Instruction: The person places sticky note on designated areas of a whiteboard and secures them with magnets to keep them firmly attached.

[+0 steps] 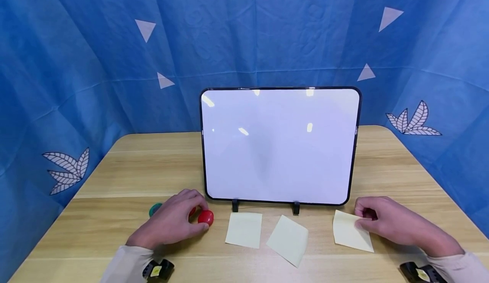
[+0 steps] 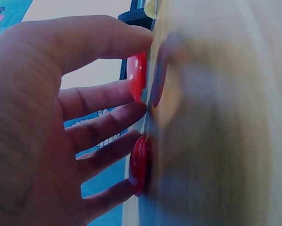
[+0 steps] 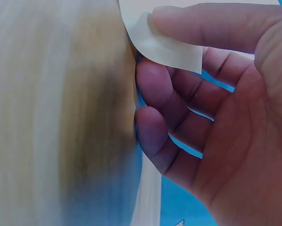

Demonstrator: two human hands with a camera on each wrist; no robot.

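Note:
My left hand (image 1: 173,219) pinches a glossy round red magnet (image 1: 206,218) between thumb and index finger, close over the table. A second red magnet (image 2: 138,165) lies under the other fingers, mostly hidden by the hand in the head view. Beyond the hand's back, a green round piece (image 1: 154,209) shows in part. On the right side, my right hand (image 1: 397,223) grips a pale yellow sticky note (image 1: 349,232) by its right edge, with the thumb on top. In the right wrist view the note's held corner (image 3: 178,54) curves up from the table, fingers curled behind it.
A whiteboard (image 1: 279,147) with a black frame stands upright on two small black feet (image 1: 296,208). Two more sticky notes, one straight (image 1: 243,230) and one turned askew (image 1: 289,240), lie before it on the wooden table (image 1: 160,164). Blue curtain (image 1: 267,32) surrounds the back and sides.

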